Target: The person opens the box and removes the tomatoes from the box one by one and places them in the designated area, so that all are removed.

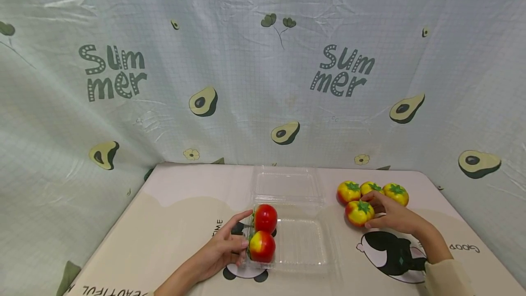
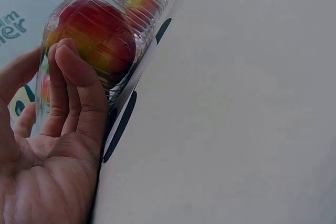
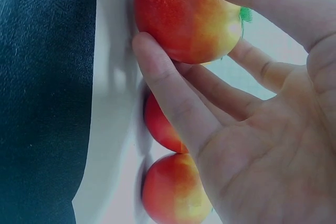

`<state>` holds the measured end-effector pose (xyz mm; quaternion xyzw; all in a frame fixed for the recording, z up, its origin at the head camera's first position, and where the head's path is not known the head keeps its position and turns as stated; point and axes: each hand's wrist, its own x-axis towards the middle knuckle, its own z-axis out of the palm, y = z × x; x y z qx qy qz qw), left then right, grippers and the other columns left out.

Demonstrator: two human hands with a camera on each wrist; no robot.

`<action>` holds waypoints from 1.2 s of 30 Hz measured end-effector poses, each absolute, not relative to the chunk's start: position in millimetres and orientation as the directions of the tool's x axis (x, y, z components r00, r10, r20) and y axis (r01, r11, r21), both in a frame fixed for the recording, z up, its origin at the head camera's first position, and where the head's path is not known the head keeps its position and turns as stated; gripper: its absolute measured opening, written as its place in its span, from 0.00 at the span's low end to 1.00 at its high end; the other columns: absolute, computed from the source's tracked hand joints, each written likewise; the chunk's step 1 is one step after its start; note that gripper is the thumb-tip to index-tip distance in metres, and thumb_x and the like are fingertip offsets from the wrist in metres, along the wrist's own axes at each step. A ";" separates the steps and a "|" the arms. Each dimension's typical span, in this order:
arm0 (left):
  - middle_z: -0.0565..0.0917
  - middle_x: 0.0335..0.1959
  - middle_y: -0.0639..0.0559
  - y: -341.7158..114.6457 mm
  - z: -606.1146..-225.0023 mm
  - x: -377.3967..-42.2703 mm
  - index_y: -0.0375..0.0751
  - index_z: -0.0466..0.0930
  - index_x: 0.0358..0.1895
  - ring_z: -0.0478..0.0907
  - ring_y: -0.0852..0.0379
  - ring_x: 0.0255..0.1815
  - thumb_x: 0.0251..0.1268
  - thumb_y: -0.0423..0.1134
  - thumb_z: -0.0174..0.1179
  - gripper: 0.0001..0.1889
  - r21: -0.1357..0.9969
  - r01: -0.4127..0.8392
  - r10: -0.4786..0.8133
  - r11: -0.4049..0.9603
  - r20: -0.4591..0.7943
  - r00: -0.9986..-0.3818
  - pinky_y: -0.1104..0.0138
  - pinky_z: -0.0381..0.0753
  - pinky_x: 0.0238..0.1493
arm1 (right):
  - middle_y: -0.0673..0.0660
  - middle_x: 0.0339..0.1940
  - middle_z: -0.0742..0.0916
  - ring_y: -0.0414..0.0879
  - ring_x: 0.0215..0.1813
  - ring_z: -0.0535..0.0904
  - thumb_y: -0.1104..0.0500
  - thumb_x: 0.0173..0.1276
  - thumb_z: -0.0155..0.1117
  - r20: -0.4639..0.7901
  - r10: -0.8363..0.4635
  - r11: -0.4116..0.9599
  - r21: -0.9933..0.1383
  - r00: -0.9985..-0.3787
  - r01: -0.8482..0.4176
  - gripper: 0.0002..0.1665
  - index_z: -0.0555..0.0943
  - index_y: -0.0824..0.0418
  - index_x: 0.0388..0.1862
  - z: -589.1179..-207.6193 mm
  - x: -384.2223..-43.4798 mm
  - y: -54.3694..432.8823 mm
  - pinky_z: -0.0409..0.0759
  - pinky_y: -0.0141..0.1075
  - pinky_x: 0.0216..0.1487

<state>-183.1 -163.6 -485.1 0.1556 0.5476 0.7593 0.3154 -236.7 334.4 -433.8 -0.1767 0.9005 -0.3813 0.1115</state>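
– Fingers (image 3: 173, 87) of the right hand (image 1: 394, 218): holding what?
– Holding a round red and yellow fruit (image 1: 359, 214), low on the right of the head view. Bent round it, with the thumb on the near side.
– Any long way to it?
– None to tell. Round like a ball, with green leaves on top. Just left of the right hand, and well apart from the left hand (image 1: 219, 252).
– And over on the left?
– Touching the left wall of a clear box (image 1: 304, 243), low in the middle. Gripping it too? Can't tell.
– Which way from the held fruit to the box?
– Left, past a thin strip of table (image 1: 176, 223).
– What inside?
– Two more fruits, a front one (image 1: 262, 246) and a back one (image 1: 265, 218), both by the left wall, tipped with leaves to the left.
– And farther off?
– Behind the box, a clear lid (image 1: 287, 185), folded back. Behind the held fruit, three more fruits (image 1: 396, 193). Last, a pale cloth (image 1: 246, 76) with avocados on it, up top.
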 end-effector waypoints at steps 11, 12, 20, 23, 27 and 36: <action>0.81 0.26 0.56 -163.2 -486.5 -183.6 0.60 0.44 0.83 0.79 0.61 0.27 0.77 0.33 0.54 0.40 0.935 -0.303 0.637 -0.186 -0.120 -0.761 0.72 0.83 0.39 | 0.71 0.64 0.78 0.63 0.62 0.79 0.56 0.60 0.79 -0.063 -0.400 0.643 -0.730 -0.914 -0.231 0.41 0.67 0.67 0.64 -434.5 -237.6 333.6 0.84 0.53 0.60; 0.80 0.26 0.56 -163.1 -486.3 -183.7 0.60 0.44 0.83 0.79 0.61 0.27 0.77 0.33 0.54 0.40 0.934 -0.305 0.637 -0.186 -0.122 -0.762 0.72 0.83 0.39 | 0.71 0.64 0.78 0.64 0.62 0.79 0.56 0.60 0.79 -0.061 -0.403 0.643 -0.729 -0.913 -0.235 0.41 0.67 0.67 0.64 -434.2 -237.6 333.7 0.84 0.53 0.60; 0.80 0.26 0.56 -162.7 -486.0 -184.1 0.60 0.44 0.83 0.79 0.61 0.27 0.76 0.34 0.55 0.41 0.932 -0.311 0.635 -0.188 -0.126 -0.762 0.72 0.83 0.38 | 0.70 0.63 0.78 0.64 0.62 0.79 0.56 0.61 0.78 -0.059 -0.423 0.638 -0.729 -0.904 -0.250 0.40 0.67 0.68 0.64 -434.7 -237.9 335.2 0.85 0.47 0.59; 0.80 0.26 0.56 -162.6 -486.2 -184.2 0.60 0.44 0.83 0.79 0.61 0.27 0.76 0.34 0.56 0.41 0.931 -0.313 0.634 -0.188 -0.128 -0.763 0.72 0.83 0.39 | 0.70 0.63 0.79 0.63 0.62 0.79 0.56 0.60 0.79 -0.063 -0.422 0.635 -0.732 -0.905 -0.245 0.40 0.67 0.68 0.64 -435.2 -238.5 335.3 0.86 0.40 0.57; 0.81 0.26 0.57 -162.3 -486.4 -184.3 0.60 0.43 0.84 0.79 0.61 0.26 0.76 0.35 0.56 0.41 0.931 -0.314 0.632 -0.186 -0.131 -0.764 0.71 0.83 0.39 | 0.69 0.62 0.79 0.62 0.61 0.79 0.56 0.60 0.79 -0.062 -0.425 0.628 -0.738 -0.903 -0.246 0.41 0.67 0.68 0.64 -435.2 -239.2 335.2 0.82 0.27 0.53; 0.81 0.26 0.56 -161.1 -485.7 -184.9 0.60 0.44 0.84 0.79 0.61 0.27 0.76 0.34 0.56 0.41 0.931 -0.313 0.631 -0.187 -0.131 -0.765 0.71 0.84 0.39 | 0.70 0.62 0.79 0.62 0.61 0.80 0.55 0.61 0.79 -0.058 -0.427 0.637 -0.728 -0.902 -0.254 0.40 0.68 0.68 0.64 -434.1 -240.6 335.7 0.78 0.22 0.52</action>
